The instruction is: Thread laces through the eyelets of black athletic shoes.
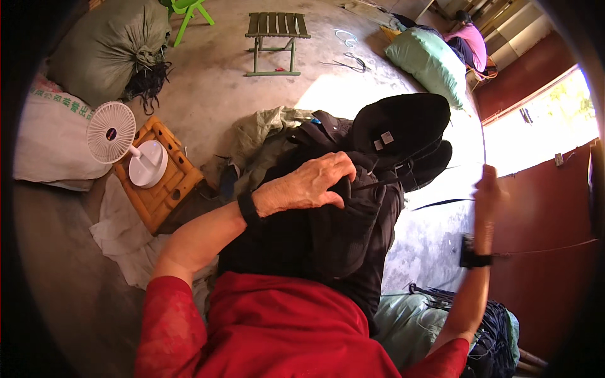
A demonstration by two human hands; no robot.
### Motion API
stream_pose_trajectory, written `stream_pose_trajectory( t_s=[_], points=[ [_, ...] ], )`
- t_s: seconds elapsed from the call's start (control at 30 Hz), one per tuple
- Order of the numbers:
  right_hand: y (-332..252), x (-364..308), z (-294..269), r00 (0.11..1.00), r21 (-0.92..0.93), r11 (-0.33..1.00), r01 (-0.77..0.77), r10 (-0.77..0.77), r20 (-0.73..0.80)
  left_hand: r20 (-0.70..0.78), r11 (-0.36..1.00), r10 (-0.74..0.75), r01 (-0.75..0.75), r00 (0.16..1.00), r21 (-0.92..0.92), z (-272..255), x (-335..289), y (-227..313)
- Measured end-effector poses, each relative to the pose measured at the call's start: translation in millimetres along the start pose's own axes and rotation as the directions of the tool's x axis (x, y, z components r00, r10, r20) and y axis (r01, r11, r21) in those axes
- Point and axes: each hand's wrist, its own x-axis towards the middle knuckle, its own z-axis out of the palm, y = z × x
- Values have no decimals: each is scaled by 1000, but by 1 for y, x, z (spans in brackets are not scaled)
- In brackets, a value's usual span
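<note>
A black fabric garment [328, 233], soft and heavily creased, lies heaped across the person's lap in the centre of the frame, its rounded hood-like part [403, 129] with two small grey square tabs lifted toward the upper right. The left hand [312, 186] rests on top of the cloth at centre, fingers curled down and pinching a fold of it beside a thin black cord [403, 179] that runs off to the right. The right hand [490, 192], raised at the right edge and blurred, seems closed around the far end of that cord, though the blur makes the grip hard to tell. Each wrist wears one black band, two in all. At the left, one white round table fan [111, 133] with a ribbed grille stands on one yellow plastic stool [165, 176]. One green slatted folding stool [276, 39] stands on the bare concrete floor [220, 88] at the top, with one bulging grey-green woven sack [104, 47] at upper left.
</note>
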Motion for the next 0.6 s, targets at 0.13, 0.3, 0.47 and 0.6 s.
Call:
stream_pose_trajectory(
  t_s=[0.13,0.3,0.47,0.6],
  points=[
    [125,24,-96,887,-93,958,-273,214,-409,38,1000,18,-18,999,-5,4,11,4],
    [128,18,-98,930,203,946,-254,296,-216,71,1000,7,-9,997,20,2,15,1],
    [99,45,-167,930,945,119,-304,254,267,50,995,48,-53,998,89,4,13,-3],
    [59,53,-210,977,971,209,-114,-153,147,-60,988,83,-74,995,135,0,31,19]
  ],
)
